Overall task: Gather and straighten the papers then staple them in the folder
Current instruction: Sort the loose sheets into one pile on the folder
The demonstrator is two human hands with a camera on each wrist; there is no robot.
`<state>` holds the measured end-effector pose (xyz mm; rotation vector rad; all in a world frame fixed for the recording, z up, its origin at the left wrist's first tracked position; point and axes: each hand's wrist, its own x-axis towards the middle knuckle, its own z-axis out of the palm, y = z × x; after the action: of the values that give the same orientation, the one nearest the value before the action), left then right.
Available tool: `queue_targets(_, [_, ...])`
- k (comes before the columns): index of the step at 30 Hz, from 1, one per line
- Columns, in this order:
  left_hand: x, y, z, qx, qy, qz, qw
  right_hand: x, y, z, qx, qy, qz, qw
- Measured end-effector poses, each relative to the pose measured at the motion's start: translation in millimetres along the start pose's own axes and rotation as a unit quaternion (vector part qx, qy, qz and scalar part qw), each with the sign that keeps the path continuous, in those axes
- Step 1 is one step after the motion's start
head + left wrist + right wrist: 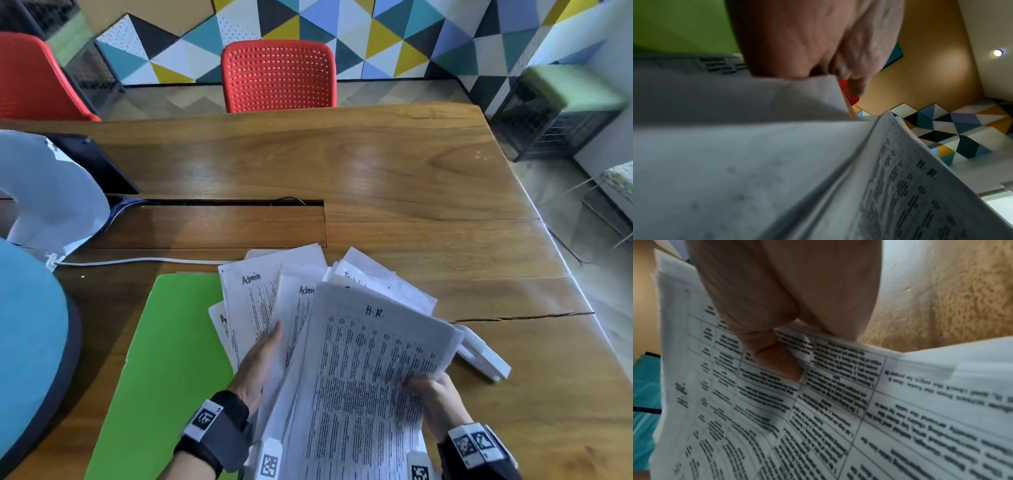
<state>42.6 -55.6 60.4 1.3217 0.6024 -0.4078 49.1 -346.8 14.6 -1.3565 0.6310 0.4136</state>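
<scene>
A loose fan of printed papers (359, 359) is lifted above the wooden table, with a sheet headed "H.R." (818, 418) on top and "Admin" sheets (253, 298) splayed to the left. My left hand (263, 359) grips the left side of the fan, thumb on top. My right hand (431, 394) pinches the right edge of the "H.R." sheet; its thumb (781, 363) presses on the print. A green folder (171, 359) lies flat on the table at left, partly under the papers. A white stapler (483, 356) lies to the right of the papers.
A red chair (278, 75) stands at the table's (376, 164) far side. A white curved object (51, 195) with a white cable (137, 261) and a dark device (99, 164) are at left. A blue round cushion (30, 342) fills the near left. The table's right edge runs diagonally.
</scene>
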Motion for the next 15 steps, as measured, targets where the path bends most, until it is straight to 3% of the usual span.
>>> queue_targets(2, [-9,6,4,0.058,-0.023,0.010,0.998,-2,-2,1,0.000,-0.011,-0.002,1.000])
queue_targets(5, [-16,8,14,0.211,-0.092,0.056,0.972,-3,-2,3,0.012,-0.029,-0.029,0.999])
queue_targets(8, [-27,16,23,0.169,-0.192,0.055,0.965,-4,-4,2,0.044,-0.017,-0.071,0.996])
queue_targets(11, [-32,20,22,0.080,-0.216,-0.009,0.973,-7,-10,-4,0.074,-0.052,-0.073,0.993])
queue_targets(13, [-35,21,24,0.133,-0.265,0.011,0.955,-9,-11,-10,0.086,-0.074,-0.054,0.992])
queue_targets(15, [-34,13,28,0.257,-0.258,0.036,0.931,-9,-9,-14,0.083,-0.103,-0.041,0.990])
